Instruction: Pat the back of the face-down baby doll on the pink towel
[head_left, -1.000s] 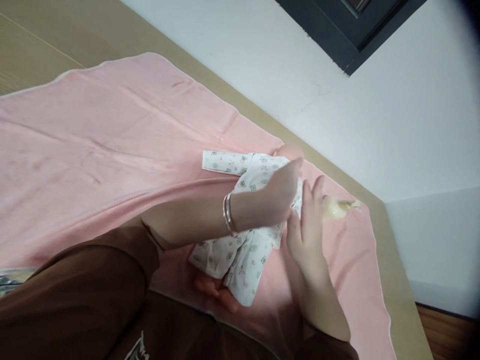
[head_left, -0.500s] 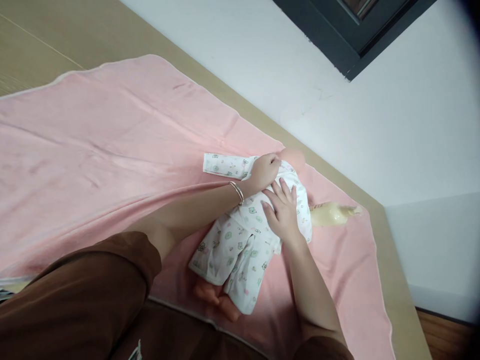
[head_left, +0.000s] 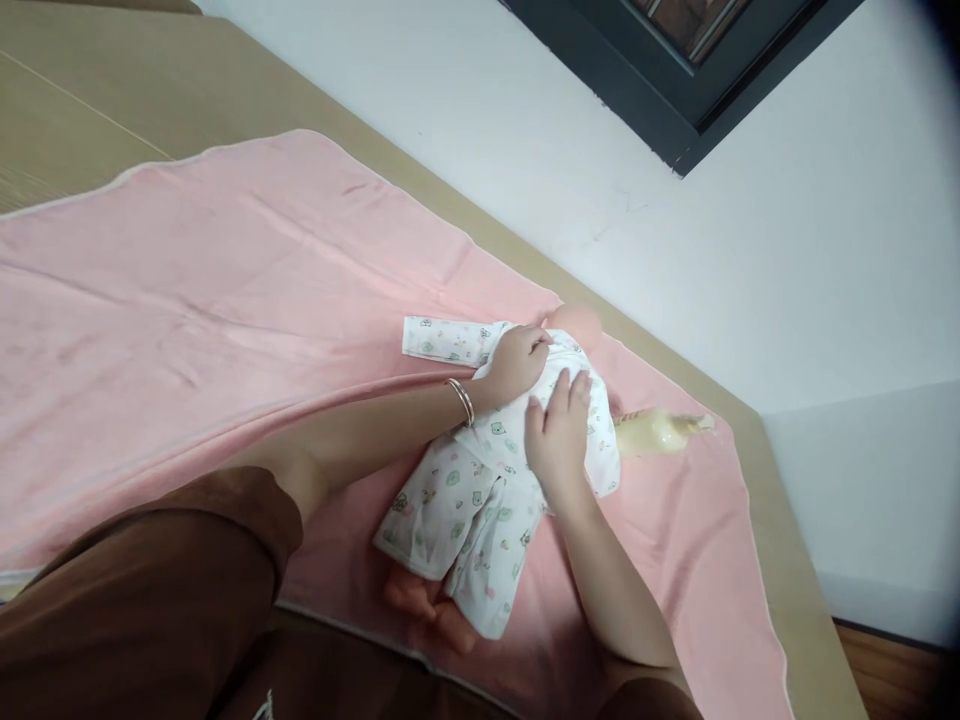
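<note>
A baby doll lies on its back in a white printed long-sleeved shirt (head_left: 510,430) and matching trousers (head_left: 442,505). Its head (head_left: 576,320) is at the far end, and its bare feet (head_left: 431,605) stick out of the trouser legs towards me. My left hand (head_left: 516,362), with bangles on the wrist, is closed with curled fingers at the upper chest of the shirt; whatever it pinches is hidden. Flat on the shirt front, fingers stretched out, lies my right hand (head_left: 559,435). One sleeve (head_left: 442,340) points to the left.
The doll lies on a pink blanket (head_left: 187,260) spread over a wooden table (head_left: 90,90). A bottle of pale yellow liquid (head_left: 652,432) lies on its side right of the doll. A white wall (head_left: 525,180) runs along the far edge, below a dark frame (head_left: 600,70).
My right hand has slid slightly down and left over the shirt, its fingers now closer together. My left hand remains curled at the chest. The whole view has shifted a little.
</note>
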